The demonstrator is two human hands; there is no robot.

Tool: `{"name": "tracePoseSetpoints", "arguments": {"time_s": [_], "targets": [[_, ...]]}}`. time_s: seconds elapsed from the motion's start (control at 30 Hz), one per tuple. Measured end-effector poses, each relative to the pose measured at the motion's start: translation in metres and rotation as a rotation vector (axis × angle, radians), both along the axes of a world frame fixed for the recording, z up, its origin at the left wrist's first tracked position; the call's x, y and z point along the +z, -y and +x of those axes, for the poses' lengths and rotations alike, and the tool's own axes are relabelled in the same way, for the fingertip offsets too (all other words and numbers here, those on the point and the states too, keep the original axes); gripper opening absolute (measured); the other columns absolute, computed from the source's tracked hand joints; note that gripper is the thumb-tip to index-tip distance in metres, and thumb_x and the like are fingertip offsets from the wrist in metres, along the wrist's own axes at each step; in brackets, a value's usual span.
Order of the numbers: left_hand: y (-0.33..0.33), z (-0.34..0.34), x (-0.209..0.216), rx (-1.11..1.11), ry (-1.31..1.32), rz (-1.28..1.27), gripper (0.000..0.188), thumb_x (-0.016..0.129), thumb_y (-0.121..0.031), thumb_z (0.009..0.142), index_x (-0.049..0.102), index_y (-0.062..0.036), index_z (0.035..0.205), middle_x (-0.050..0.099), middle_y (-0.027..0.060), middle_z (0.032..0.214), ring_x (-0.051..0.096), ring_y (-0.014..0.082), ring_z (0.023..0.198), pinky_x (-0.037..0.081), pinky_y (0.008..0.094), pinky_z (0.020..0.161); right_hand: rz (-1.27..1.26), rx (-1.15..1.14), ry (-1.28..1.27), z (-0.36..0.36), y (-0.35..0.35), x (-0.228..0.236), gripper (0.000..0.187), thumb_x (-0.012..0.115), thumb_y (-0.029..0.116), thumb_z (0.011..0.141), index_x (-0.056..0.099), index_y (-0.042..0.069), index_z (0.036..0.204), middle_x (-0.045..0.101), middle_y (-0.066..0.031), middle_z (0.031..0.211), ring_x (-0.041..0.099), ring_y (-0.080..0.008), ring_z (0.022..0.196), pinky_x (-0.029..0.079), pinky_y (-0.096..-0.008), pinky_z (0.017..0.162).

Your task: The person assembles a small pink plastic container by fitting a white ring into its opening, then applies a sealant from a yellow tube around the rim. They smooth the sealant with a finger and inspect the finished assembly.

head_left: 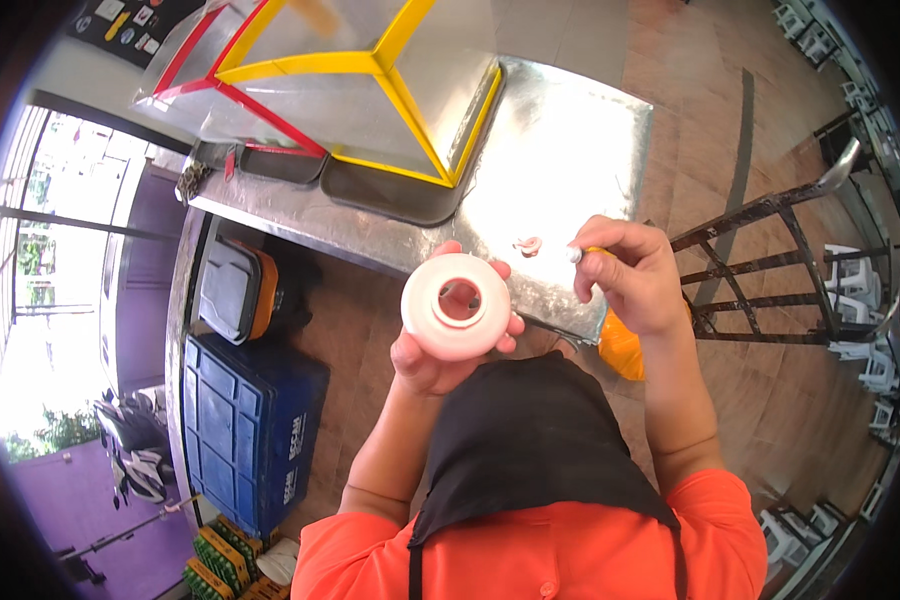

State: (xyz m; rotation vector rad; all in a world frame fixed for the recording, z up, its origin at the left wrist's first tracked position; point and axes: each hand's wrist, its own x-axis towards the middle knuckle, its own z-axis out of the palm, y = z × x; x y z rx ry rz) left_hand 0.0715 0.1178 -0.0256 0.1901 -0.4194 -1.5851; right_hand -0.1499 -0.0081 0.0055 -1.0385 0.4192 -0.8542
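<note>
My left hand (428, 372) is wrapped round a pale pink, round plastic bottle (422, 322). The bottle's open neck faces up at me, and its inside looks empty as far as I can see. To the right of it, my right hand (632, 285) pinches a small thing with a whitish, rounded tip (574, 255) and a bit of yellow by the fingers. Its kind is too small to make out. On the shiny metal table (570, 130), between the two hands, lies a small pinkish, curled piece (528, 246).
Clear display cases with a yellow frame (385, 62) and a red frame (270, 125) stand on the table. A blue crate (240, 430) and a grey-and-orange bin (235, 290) are at the left. A black metal rack (770, 250) and an orange bag (622, 350) are at the right.
</note>
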Motion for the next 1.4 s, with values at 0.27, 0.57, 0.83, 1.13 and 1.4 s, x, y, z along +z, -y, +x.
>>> {"name": "tracePoseSetpoints", "arguments": {"time_s": [0.27, 0.57, 0.83, 1.13, 1.4], "targets": [[0.013, -0.002, 0.006, -0.139, 0.028, -0.168, 0.116, 0.088, -0.055, 0.073, 0.025, -0.0163, 0.162, 0.044, 0.0338, 0.148, 0.069, 0.0469, 0.104, 0.064, 0.0487, 0.079, -0.264, -0.051, -0.041, 0.007, -0.042, 0.087, 0.017, 0.077, -0.001, 0.089, 0.075, -0.005, 0.106, 0.073, -0.0108, 0.091, 0.068, -0.0141, 0.076, 0.055, -0.0258, 0.065], [0.008, -0.002, 0.032, -0.188, 0.086, -0.086, 0.120, 0.092, -0.053, 0.065, 0.029, -0.0110, 0.158, 0.055, 0.0266, 0.135, 0.070, 0.0437, 0.102, 0.064, 0.0489, 0.082, -0.160, 0.004, -0.029, 0.035, -0.047, 0.121, 0.019, 0.080, 0.002, 0.084, 0.071, -0.003, 0.100, 0.072, -0.0114, 0.095, 0.067, -0.0164, 0.088, 0.054, -0.0291, 0.078], [-0.001, 0.003, 0.061, -0.054, 0.326, 0.002, 0.125, 0.092, -0.057, 0.062, 0.031, 0.0001, 0.154, 0.061, 0.0212, 0.127, 0.070, 0.0346, 0.104, 0.063, 0.0442, 0.085, -0.196, 0.093, -0.174, 0.045, -0.037, 0.136, 0.021, 0.081, 0.007, 0.086, 0.073, -0.004, 0.102, 0.072, -0.0092, 0.098, 0.066, -0.0130, 0.088, 0.053, -0.0261, 0.079], [-0.007, 0.010, 0.082, 0.010, 0.372, -0.014, 0.112, 0.086, -0.052, 0.074, 0.032, 0.0036, 0.155, 0.058, 0.0167, 0.137, 0.060, 0.0265, 0.127, 0.050, 0.0414, 0.107, -0.290, 0.164, -0.201, 0.050, -0.032, 0.134, 0.016, 0.077, 0.007, 0.092, 0.072, -0.003, 0.103, 0.072, -0.0064, 0.095, 0.067, -0.0110, 0.089, 0.055, -0.0251, 0.081], [-0.007, 0.012, 0.084, -0.021, 0.358, -0.028, 0.107, 0.083, -0.052, 0.078, 0.033, 0.0028, 0.155, 0.058, 0.0159, 0.138, 0.060, 0.0260, 0.127, 0.050, 0.0417, 0.107, -0.396, 0.089, -0.253, 0.051, -0.034, 0.141, 0.020, 0.082, 0.012, 0.086, 0.073, -0.003, 0.096, 0.069, -0.0124, 0.098, 0.064, -0.0168, 0.087, 0.049, -0.0280, 0.078]]}}
